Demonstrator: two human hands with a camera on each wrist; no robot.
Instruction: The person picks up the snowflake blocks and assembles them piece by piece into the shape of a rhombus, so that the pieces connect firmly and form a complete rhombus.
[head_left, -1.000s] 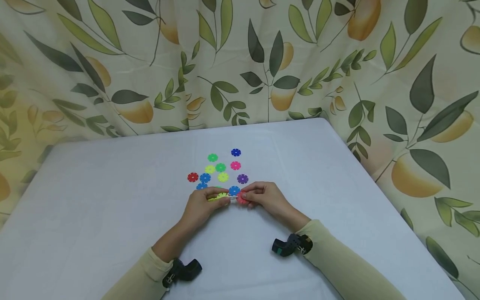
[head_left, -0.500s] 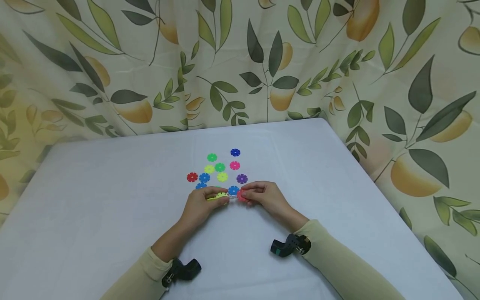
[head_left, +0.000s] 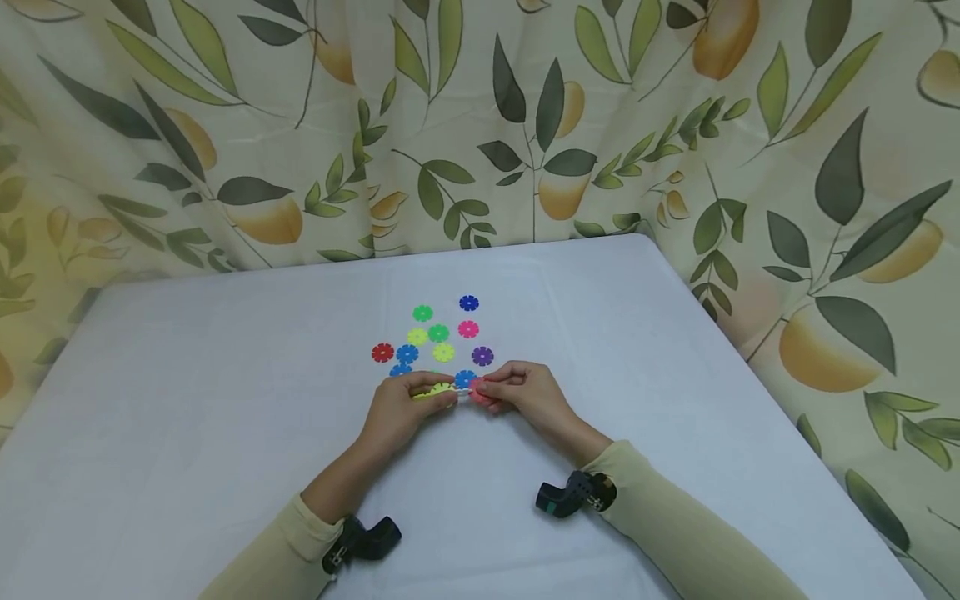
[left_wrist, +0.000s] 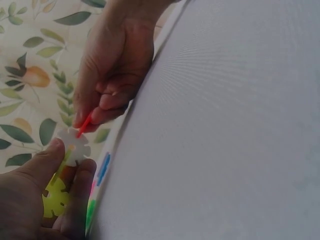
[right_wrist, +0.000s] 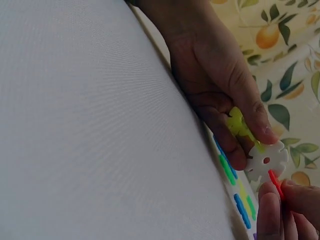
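My left hand (head_left: 396,408) pinches a chain of notched plastic discs between thumb and fingers. In the left wrist view the chain shows a yellow disc (left_wrist: 54,202) slotted edge-on into a white disc (left_wrist: 79,152). My right hand (head_left: 534,392) pinches a red disc (right_wrist: 275,184) between thumb and fingertips. The red disc stands crosswise to the white one, its edge right at the white rim in the right wrist view. Both hands are close together over the near side of the loose discs, with fingers covering parts of the held pieces.
Several loose discs lie flat on the white table (head_left: 225,433), among them a red one (head_left: 382,352), a purple one (head_left: 482,356), a dark blue one (head_left: 468,303) and a pink one (head_left: 468,329). A leaf-patterned curtain (head_left: 442,125) hangs behind the table's far edge.
My right hand has moved slightly left with the red disc, toward the white disc. The left hand keeps its hold almost unmoved. The loose discs lie as before.
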